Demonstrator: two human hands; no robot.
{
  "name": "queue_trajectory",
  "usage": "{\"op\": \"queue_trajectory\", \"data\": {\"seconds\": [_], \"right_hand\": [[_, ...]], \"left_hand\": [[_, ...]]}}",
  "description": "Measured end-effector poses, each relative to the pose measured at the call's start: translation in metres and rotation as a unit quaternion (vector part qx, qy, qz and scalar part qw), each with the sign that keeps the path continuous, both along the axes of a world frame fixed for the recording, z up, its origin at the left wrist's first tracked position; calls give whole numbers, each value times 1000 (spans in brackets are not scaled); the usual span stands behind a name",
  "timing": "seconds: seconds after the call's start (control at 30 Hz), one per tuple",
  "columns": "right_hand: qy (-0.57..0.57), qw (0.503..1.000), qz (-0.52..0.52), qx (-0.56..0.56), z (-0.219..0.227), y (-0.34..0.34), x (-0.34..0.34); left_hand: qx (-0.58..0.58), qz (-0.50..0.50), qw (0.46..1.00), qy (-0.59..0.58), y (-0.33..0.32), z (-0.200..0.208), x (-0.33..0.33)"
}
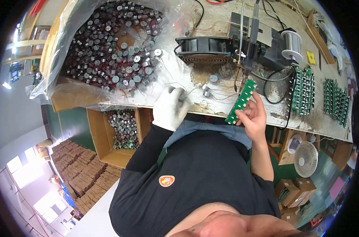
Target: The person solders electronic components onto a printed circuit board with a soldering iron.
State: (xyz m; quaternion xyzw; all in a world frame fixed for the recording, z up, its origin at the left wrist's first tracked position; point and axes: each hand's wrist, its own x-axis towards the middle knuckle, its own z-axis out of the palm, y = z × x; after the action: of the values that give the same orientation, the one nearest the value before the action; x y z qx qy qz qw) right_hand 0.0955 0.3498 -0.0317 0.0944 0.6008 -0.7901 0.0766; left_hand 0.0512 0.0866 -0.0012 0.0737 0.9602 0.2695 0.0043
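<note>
My left hand [169,110], in a white glove, is at the front edge of the workbench. Its thumb and fingers pinch a small round metal part [182,96] with thin wires. My bare right hand [253,117] grips a green circuit board strip [241,102] by its lower side, thumb on top. The strip slants upward, its far end close beneath the soldering iron [250,53] fixed on a stand; whether they touch I cannot tell. Between my hands, a similar wired part [206,91] lies on the bench, with a wired disc-shaped part [213,78] beyond it.
A plastic-lined box of round metal parts [108,51] stands left. Behind the work sit a black fan [203,46] and a solder spool [292,45]. Rows of circuit boards [303,91] lie right, near a loose black cable [266,93]. A carton [98,136] stands below the bench.
</note>
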Motion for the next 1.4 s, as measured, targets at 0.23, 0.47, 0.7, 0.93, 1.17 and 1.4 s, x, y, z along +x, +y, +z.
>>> {"op": "queue_trajectory", "data": {"seconds": [0.23,0.47,0.7,0.93,1.17,1.4], "right_hand": [[1,1000,-8,4,-1,-2,0],[-1,1000,-19,1,1,-3,2],[-7,1000,-10,-2,0,0,0],[-6,1000,11,6,3,1,-1],[-8,1000,23,11,3,4,0],[-17,999,32,-3,7,6,-3]], "left_hand": [[103,43,994,-19,-8,-8,3],[204,99,973,-35,-18,1,-1],[283,141,949,-21,-15,16,-10],[486,111,849,-172,5,10,-11],[186,-74,977,72,10,-5,-22],[76,-110,981,141,19,5,-20]]}}
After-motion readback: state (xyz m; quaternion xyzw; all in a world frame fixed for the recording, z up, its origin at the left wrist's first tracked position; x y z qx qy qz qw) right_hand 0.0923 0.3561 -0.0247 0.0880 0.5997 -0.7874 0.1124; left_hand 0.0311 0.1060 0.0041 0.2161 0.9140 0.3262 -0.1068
